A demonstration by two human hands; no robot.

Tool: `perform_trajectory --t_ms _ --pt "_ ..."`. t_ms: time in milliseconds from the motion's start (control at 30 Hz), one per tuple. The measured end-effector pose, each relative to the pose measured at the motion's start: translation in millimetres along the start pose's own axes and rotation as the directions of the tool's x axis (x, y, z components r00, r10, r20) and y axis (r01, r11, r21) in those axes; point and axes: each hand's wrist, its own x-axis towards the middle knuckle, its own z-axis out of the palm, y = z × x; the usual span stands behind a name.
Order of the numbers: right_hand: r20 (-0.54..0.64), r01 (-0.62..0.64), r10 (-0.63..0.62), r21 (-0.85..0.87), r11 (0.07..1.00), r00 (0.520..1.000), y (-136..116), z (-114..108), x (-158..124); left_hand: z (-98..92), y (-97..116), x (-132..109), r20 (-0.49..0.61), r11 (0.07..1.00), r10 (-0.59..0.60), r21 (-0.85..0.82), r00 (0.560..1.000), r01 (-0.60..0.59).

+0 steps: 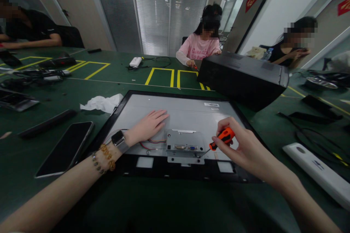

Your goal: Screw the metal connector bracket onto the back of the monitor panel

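Note:
A flat monitor panel (188, 111) with a black frame lies face down on the green table, its grey metal back upward. Near its front edge sits a metal bracket box (183, 139) with a white and a blue video port, and thin coloured wires (147, 147) run from its left side. My left hand (149, 125) rests flat on the panel's back, fingers stretched out, left of the box. Between the fingers of my right hand (235, 140) is an orange and black screwdriver (224, 137), tilted, its tip at the right front of the box.
Left of the panel are a phone (65, 149), a black bar (47, 123) and crumpled tissue (102, 103). A black computer case (243, 76) stands behind on the right, a co-worker in pink behind it. On the right lie a white bar-shaped object (317, 171) and cables (308, 134).

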Motion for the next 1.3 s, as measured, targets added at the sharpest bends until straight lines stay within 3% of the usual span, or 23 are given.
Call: perform_trajectory --t_ms 233,433,567,767,1100,1300 --pt "-0.011 0.031 -0.031 -0.002 1.0 0.999 3 0 1 -0.4 0 0 -0.004 1.0 0.002 0.003 1.0 -0.002" --pt "-0.1 0.06 -0.058 0.016 0.998 0.993 0 -7 1 0.7 0 0 -0.009 1.0 0.008 0.001 1.0 -0.008" --pt "-0.246 0.079 -0.07 0.027 0.996 0.967 3 -11 1 0.0 0 0 -0.009 1.0 -0.003 0.002 1.0 0.003" --pt "-0.459 -0.012 0.029 0.039 0.999 0.888 24 -10 11 -0.3 1 0 -0.008 1.0 -0.011 0.0 1.0 0.011" --pt "-0.281 -0.099 0.113 0.064 0.993 0.953 89 49 31 -2.8 2 -1 -0.004 1.0 -0.007 0.005 1.0 0.007" --pt "-0.175 -0.091 0.1 0.057 0.994 0.979 103 57 29 -2.0 3 -1 -0.004 1.0 -0.013 -0.006 1.0 0.013"
